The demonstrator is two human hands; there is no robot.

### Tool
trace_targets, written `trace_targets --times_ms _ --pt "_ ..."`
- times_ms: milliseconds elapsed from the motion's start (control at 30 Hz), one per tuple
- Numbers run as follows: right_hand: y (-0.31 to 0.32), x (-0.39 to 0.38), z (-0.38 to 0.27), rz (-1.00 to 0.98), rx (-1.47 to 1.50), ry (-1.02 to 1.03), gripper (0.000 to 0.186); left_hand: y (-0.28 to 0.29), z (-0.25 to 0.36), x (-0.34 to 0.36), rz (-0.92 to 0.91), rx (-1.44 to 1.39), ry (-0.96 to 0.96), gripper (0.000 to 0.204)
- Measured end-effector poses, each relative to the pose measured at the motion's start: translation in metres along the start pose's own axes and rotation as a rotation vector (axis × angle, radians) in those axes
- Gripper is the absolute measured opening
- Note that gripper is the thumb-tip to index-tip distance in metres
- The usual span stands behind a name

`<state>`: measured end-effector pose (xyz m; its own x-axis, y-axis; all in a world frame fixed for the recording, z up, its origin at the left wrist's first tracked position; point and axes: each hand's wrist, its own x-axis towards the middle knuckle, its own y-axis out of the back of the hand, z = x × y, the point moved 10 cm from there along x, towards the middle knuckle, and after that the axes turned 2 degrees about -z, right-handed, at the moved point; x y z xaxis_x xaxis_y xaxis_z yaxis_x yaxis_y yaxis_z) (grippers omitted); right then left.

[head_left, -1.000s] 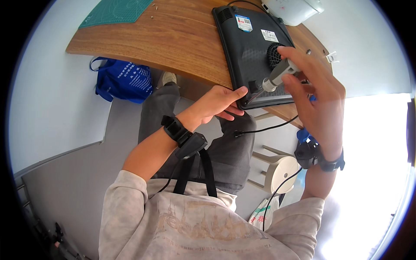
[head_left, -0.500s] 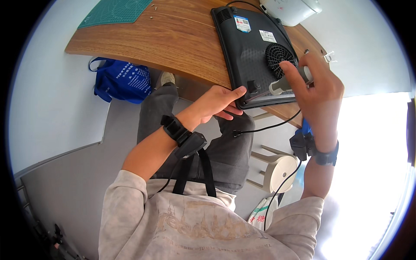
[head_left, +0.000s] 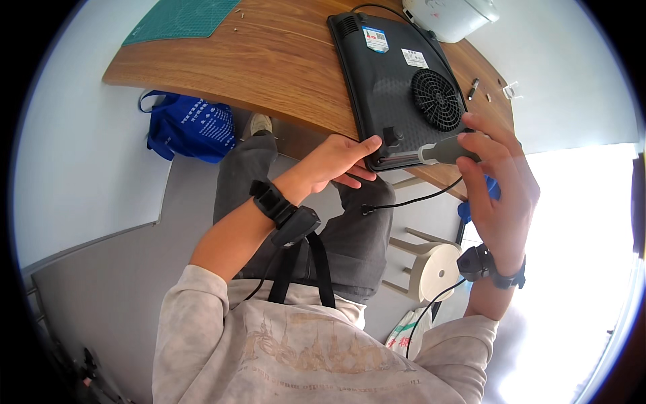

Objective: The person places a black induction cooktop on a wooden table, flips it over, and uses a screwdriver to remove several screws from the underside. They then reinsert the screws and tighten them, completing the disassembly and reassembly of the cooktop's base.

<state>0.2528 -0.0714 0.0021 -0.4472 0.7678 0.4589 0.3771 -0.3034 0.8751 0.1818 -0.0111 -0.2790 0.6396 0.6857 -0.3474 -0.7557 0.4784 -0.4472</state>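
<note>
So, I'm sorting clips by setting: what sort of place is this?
Probably a workroom or similar indoor workspace: a wooden table holds a green cutting mat and a black appliance, with a screwdriver at its corner.

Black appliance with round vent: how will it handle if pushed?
The black appliance likely moves as one stiff piece: its shell shows no bend where the left hand holds it. Its broad, flat shape suggests sliding over tipping. The thin ribs of the round vent may be fragile.

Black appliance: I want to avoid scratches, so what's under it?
The wooden table bears the black appliance; the left hand holds its overhanging corner. Anything else directly beneath is covered.
</note>
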Motion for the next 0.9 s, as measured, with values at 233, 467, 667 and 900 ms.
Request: trace_targets --times_ms 233,467,667,900 --pt "0.01 -0.011 0.016 0.01 -0.108 -0.109 0.019 0.002 -0.004 0.001 -0.009 0.006 0.004 0.063" --pt "0.013 -0.023 0.028 0.038 -0.107 -0.106 0.018 0.003 -0.004 0.003 0.0 0.015 -0.019 0.063" --pt "0.014 -0.026 0.036 0.074 -0.08 -0.142 0.015 0.003 -0.004 0.002 0.007 0.009 -0.019 0.062" --pt "0.014 -0.031 0.039 0.067 -0.087 -0.149 0.014 0.003 -0.004 0.001 0.006 0.007 -0.023 0.062"
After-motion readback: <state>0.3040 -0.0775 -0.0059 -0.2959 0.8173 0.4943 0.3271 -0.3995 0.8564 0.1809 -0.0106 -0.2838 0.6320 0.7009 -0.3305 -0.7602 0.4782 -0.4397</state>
